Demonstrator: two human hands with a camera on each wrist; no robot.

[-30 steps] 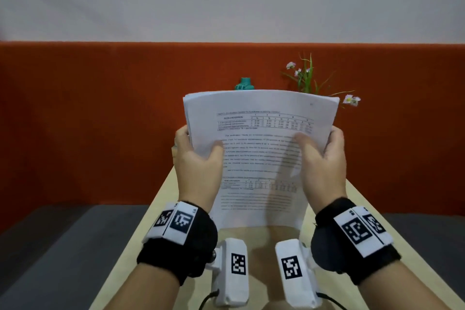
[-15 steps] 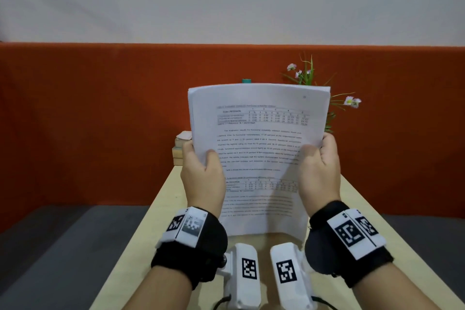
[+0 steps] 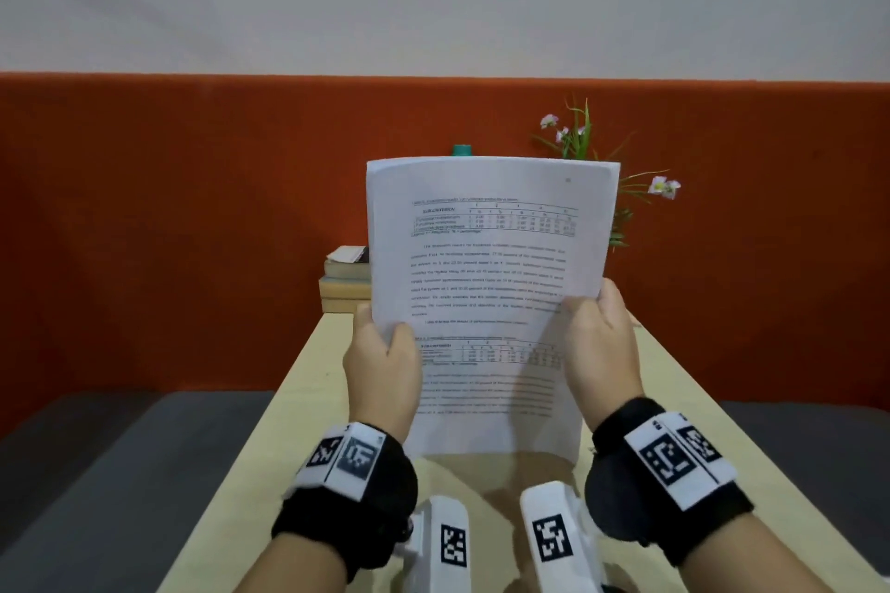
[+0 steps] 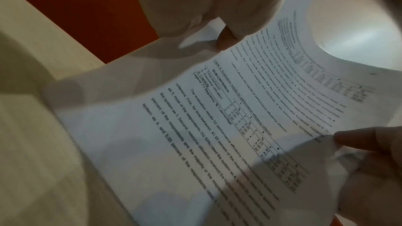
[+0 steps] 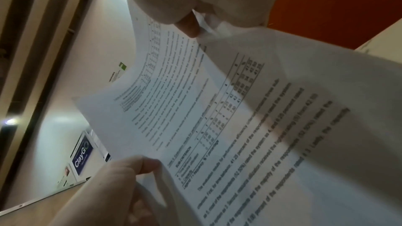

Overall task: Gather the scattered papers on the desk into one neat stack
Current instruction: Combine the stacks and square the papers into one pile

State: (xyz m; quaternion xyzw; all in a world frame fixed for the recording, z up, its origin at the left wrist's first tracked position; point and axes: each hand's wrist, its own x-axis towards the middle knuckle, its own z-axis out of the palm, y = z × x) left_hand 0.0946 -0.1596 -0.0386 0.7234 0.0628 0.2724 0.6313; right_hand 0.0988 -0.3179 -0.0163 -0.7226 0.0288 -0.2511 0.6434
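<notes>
Pinching the side edges, both thumbs lie on the printed face of the papers [image 3: 486, 294] while the fingers curl behind the sheets: the left hand [image 3: 380, 366] grips the left margin at centre-left of the head view, the right hand [image 3: 602, 352] grips the right margin opposite. In the right wrist view the thumb [image 5: 139, 162] presses on the front sheet near its edge.

Outward from the grip, the bundle stands upright in the middle of the frame, its lower edge at or just above the desk [image 3: 298, 380]; whether it touches cannot be told. The top edges look nearly flush.

Judging by the bow seen in the left wrist view, these sheets are light, limp and slick against each other, so a hold at mid-height on both long edges suits them best. A loose pinch would probably let single pages slide or fan out.

Behind the papers at centre-left sit stacked books [image 3: 344, 277]; a flowering plant [image 3: 578, 135] rises at upper right.
</notes>
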